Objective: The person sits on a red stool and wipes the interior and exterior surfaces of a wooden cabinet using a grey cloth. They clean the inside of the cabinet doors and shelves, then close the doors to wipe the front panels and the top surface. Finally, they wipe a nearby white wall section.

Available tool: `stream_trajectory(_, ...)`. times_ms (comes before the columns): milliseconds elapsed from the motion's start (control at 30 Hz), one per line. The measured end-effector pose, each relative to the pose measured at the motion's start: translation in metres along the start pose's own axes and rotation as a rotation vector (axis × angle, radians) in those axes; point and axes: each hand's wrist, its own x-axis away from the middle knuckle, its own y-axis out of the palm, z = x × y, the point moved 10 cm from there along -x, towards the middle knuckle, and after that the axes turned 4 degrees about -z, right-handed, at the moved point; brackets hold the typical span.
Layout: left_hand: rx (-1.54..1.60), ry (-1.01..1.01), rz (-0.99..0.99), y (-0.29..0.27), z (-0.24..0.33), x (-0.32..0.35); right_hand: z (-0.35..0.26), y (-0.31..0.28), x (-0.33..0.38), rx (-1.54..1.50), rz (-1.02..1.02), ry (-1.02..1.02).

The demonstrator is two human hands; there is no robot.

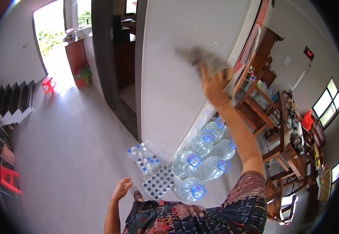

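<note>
My right hand (216, 85) is raised at the end of an outstretched arm, its fingers pressed over a grey cloth (206, 58). The cloth lies against a smooth white wall (173, 89), and its far end is smeared by motion. Low on the left, my left hand (121, 188) hangs beside my body with its fingers loosely stretched and nothing in them. Nearest to it on the floor are a wrapped pack of bottles with dark caps (159, 182) and a pack with blue and white caps (143, 158).
Several large clear water bottles with blue handles (187, 163) stand along the wall's foot. A dark door frame (113, 78) borders the wall on the left. Wooden chairs (255, 109) and a cluttered table (288, 132) stand right. Red stools (8, 179) and stairs (9, 99) are left.
</note>
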Motion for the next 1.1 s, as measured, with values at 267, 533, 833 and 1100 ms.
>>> stream_trajectory(267, 0.041, -0.033, -0.011, 0.031, -0.021, 0.021, 0.023, -0.044, -0.066, 0.082, 0.13, 0.243)
stream_trajectory(533, 0.048, -0.05, -0.051, 0.003, -0.033, -0.006, -0.046, 0.02, -0.007, 0.182, -0.273, -0.109)
stream_trajectory(833, -0.059, 0.023, -0.11, -0.116, -0.026, -0.06, -0.033, 0.095, -0.064, 0.049, -0.201, 0.04)
stream_trajectory(1100, -0.022, -0.111, -0.094, -0.202, -0.074, -0.06, -0.063, 0.098, -0.139, 0.464, -0.308, 0.165)
